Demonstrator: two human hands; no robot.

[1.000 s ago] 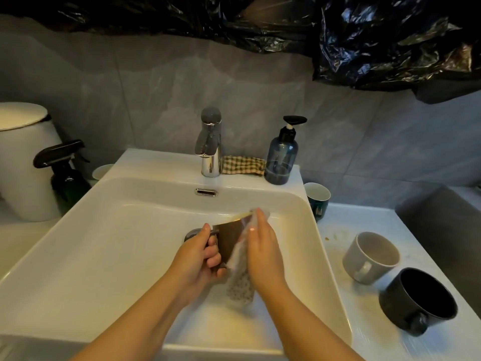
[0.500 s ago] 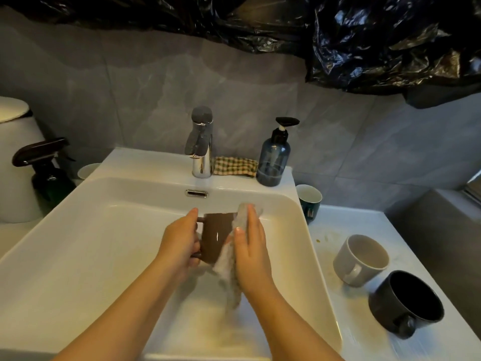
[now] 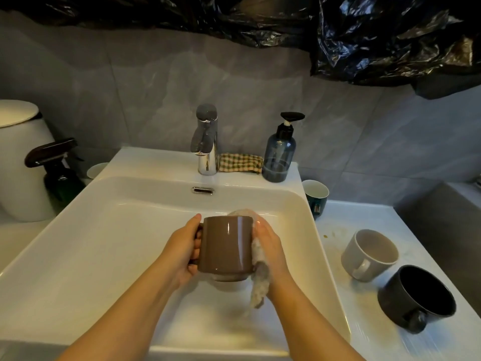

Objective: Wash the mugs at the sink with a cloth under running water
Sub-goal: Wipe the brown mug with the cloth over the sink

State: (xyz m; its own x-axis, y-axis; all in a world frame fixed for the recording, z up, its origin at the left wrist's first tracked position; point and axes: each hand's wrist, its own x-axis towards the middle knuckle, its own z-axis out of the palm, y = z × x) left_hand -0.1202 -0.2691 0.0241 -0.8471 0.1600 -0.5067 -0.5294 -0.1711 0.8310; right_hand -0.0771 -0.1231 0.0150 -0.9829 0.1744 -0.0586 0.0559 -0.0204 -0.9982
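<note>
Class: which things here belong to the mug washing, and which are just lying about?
In use: brown mug, washing cloth, tap, sink, white mug, black mug, green mug.
Lying about: pump bottle, checked cloth, spray bottle, white bin.

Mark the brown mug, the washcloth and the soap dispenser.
brown mug [image 3: 226, 243]: head view, middle of its outer wall.
washcloth [image 3: 258, 287]: head view, hanging tail beside the mug.
soap dispenser [image 3: 278, 157]: head view, blue bottle body.

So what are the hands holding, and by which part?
The left hand grips the mug by its handle. The right hand holds the cloth against the mug's right side.
</note>
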